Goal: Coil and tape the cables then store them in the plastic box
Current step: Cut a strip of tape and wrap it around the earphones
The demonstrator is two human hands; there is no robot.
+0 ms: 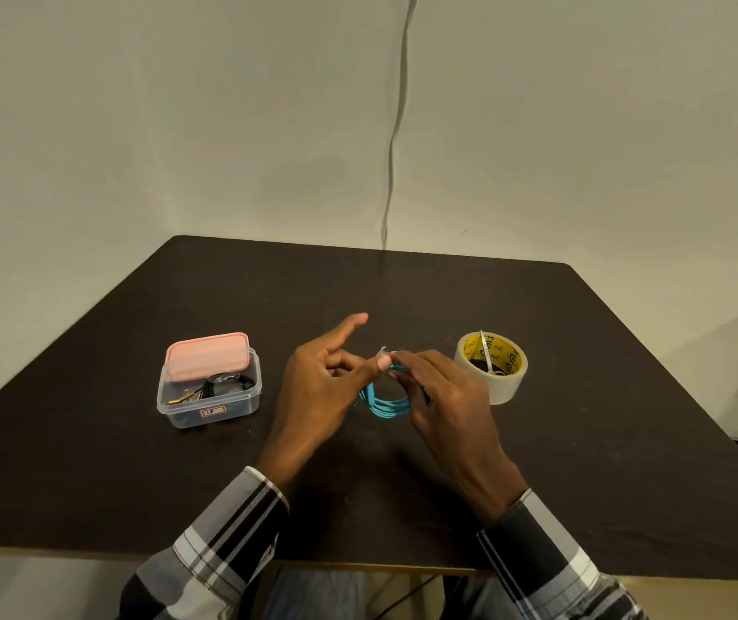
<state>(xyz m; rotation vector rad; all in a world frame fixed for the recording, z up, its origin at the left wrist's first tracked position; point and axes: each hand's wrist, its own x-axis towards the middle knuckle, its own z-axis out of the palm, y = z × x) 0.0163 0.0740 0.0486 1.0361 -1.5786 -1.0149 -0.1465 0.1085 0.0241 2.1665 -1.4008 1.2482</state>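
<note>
A coiled blue cable (382,404) is held just above the middle of the dark table (403,284). My right hand (441,398) grips the coil's top from the right. My left hand (326,382) is at the coil's left; its thumb presses a small clear piece of tape (381,351) at the top of the coil, its index finger points away, and its other fingers are curled. A roll of clear tape (491,366) with a yellow core stands to the right. The clear plastic box (209,389) sits to the left, holding a dark cable (223,383).
A pink lid (207,354) lies askew over the box's far half. A thin grey cord (396,127) hangs down the wall behind the table. The table's near edge runs just in front of my plaid sleeves.
</note>
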